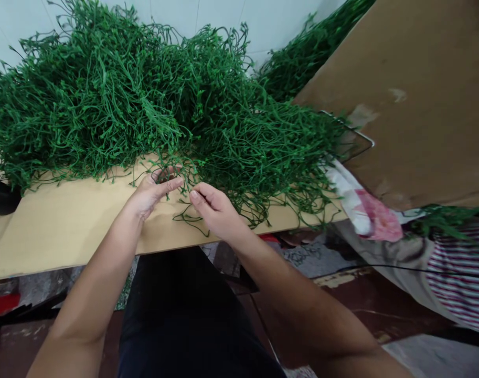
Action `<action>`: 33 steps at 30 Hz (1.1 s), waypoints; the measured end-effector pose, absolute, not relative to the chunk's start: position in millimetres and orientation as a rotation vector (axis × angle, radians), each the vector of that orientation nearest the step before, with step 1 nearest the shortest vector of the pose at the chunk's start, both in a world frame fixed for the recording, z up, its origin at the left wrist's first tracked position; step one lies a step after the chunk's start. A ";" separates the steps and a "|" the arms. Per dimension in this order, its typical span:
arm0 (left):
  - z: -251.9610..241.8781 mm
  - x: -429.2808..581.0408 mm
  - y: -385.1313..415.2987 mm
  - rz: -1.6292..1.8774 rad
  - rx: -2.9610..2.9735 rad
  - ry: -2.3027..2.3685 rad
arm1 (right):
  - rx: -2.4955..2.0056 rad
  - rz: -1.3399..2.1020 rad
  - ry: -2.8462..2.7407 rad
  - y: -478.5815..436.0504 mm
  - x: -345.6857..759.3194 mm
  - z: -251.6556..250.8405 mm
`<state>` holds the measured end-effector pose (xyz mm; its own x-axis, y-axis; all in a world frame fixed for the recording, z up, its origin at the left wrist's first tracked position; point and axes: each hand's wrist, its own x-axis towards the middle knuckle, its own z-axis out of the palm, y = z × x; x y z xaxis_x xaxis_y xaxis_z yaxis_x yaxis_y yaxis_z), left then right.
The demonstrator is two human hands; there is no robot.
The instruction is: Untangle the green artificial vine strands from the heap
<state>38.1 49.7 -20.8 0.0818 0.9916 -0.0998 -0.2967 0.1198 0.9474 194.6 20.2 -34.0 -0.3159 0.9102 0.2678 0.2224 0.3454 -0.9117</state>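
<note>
A large heap of green artificial plant stems (105, 100) lies along the back of a tan board. At the board's middle, my left hand (156, 191) curves around a few thin green stems (182, 170), its thumb stretched toward the right and its other fingers partly behind the stems. Just right of it, my right hand (213, 207) pinches a thin green stem between thumb and forefinger. The two hands are a short gap apart, in front of the heap. Loose stems hang below my right hand's fingertips near the board's front edge.
The tan board (74, 220) spans the front. A big cardboard sheet (412, 105) leans at the right, beside a bent metal wire (363, 136) and a pink and white cloth (375, 215). Another person's striped clothing (459, 273) shows at the right. A black object (1, 197) sits far left.
</note>
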 end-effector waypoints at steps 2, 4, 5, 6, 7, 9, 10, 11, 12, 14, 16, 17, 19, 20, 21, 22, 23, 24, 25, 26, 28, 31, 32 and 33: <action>-20.5 39.4 49.7 1.249 0.907 0.969 | -1.011 1.020 -1.766 19.2 193.3 -35.9; -19.2 40.8 50.3 1.277 0.867 0.938 | -1.009 1.034 -1.770 17.7 191.6 -37.8; -18.5 41.7 50.8 1.281 0.849 0.916 | -1.005 1.041 -1.767 16.8 190.7 -38.7; -17.9 42.7 51.5 1.276 0.833 0.896 | -0.999 1.049 -1.764 15.8 189.7 -39.4; -17.4 43.9 52.3 1.265 0.821 0.882 | -0.992 1.059 -1.758 14.7 188.6 -40.2; -17.2 46.3 54.0 1.243 0.804 0.884 | -0.987 1.081 -1.741 12.4 186.9 -41.8; -17.4 47.4 54.7 1.240 0.799 0.899 | -0.991 1.089 -1.732 11.2 186.2 -42.6; -17.8 48.3 55.3 1.241 0.795 0.922 | -0.998 1.094 -1.726 10.1 185.6 -43.5; -18.2 48.9 55.6 1.243 0.795 0.944 | -1.008 1.094 -1.724 9.1 185.2 -44.4; -19.1 49.5 55.6 1.243 0.805 0.972 | -1.026 1.083 -1.727 7.4 184.7 -45.6; -19.4 49.8 54.7 1.232 0.822 0.982 | -1.032 1.066 -1.736 6.3 184.3 -46.0; -19.3 50.1 54.2 1.222 0.824 0.982 | -1.031 1.055 -1.737 5.9 183.9 -45.9; -18.5 50.9 53.4 1.196 0.809 0.973 | -1.022 1.036 -1.737 5.3 183.0 -45.3; -18.0 51.5 53.2 1.182 0.794 0.966 | -1.014 1.029 -1.730 5.1 182.5 -44.9; -17.7 52.1 53.3 1.174 0.779 0.959 | -1.006 1.029 -1.719 5.0 182.0 -44.7; -17.6 52.7 53.7 1.173 0.764 0.957 | -0.998 1.035 -1.702 5.0 181.7 -44.7; -17.7 53.1 54.3 1.181 0.752 0.959 | -0.988 1.052 -1.677 5.2 181.6 -44.8; -18.0 53.5 55.0 1.194 0.741 0.963 | -0.976 1.082 -1.647 5.6 181.6 -45.0; -18.4 53.7 55.7 1.213 0.732 0.966 | -0.963 1.124 -1.610 6.2 181.8 -45.4; -18.9 53.8 56.3 1.237 0.724 0.968 | -0.949 1.177 -1.567 6.9 182.1 -45.8; -19.3 53.8 56.7 1.276 0.710 0.978 | -0.920 1.309 -1.459 8.8 182.8 -46.7; -17.0 54.3 54.7 1.290 0.706 1.007 | -0.901 1.478 -1.298 11.0 183.2 -47.4; -15.8 54.5 53.8 1.284 0.715 1.011 | -0.904 1.510 -1.260 11.4 183.3 -47.4; -14.6 54.6 52.9 1.277 0.726 1.010 | -0.910 1.529 -1.232 11.7 183.4 -47.3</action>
<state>54.6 52.9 -14.6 -0.0097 0.9797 -0.2003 -0.4209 0.1777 0.8895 183.4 11.7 -47.3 -0.2837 0.9589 0.0085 -0.2123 -0.0542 -0.9757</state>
